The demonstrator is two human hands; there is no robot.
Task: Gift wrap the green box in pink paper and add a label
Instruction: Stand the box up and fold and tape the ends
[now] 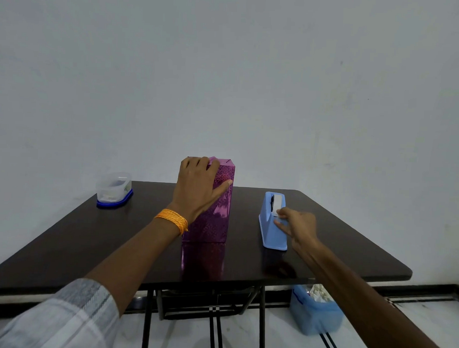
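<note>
A plain pale grey wall (253,70) fills the upper half of the view. Below it stands a dark brown glossy surface (90,247) with rounded corners on black metal folding legs, over a white tiled floor (426,324) with black stripes.

The tall box wrapped in shiny pink-purple paper (216,220) stands upright near the middle of the surface, towards its far edge, and is mirrored in the gloss in front of it. No green shows through the paper, and its top end is folded shut.

On the floor under the surface's right side sits a light blue plastic bin (314,314) holding crumpled white scraps. A light blue plastic tape dispenser (272,232) stands on the surface, well apart to the right of the wrapped box. A clear plastic container with a blue lid (114,190) rests lid-down at the far left corner.

The left hand (195,188) holds the wrapped box, palm against its near left side, fingers curled over the top edge and thumb spread across the front face. The right hand (298,225) is at the dispenser's near end, thumb and forefinger closed on the white strip of tape (277,201), with another finger lying along the dispenser's side.

An orange thread bracelet (172,218) circles the left wrist.
</note>
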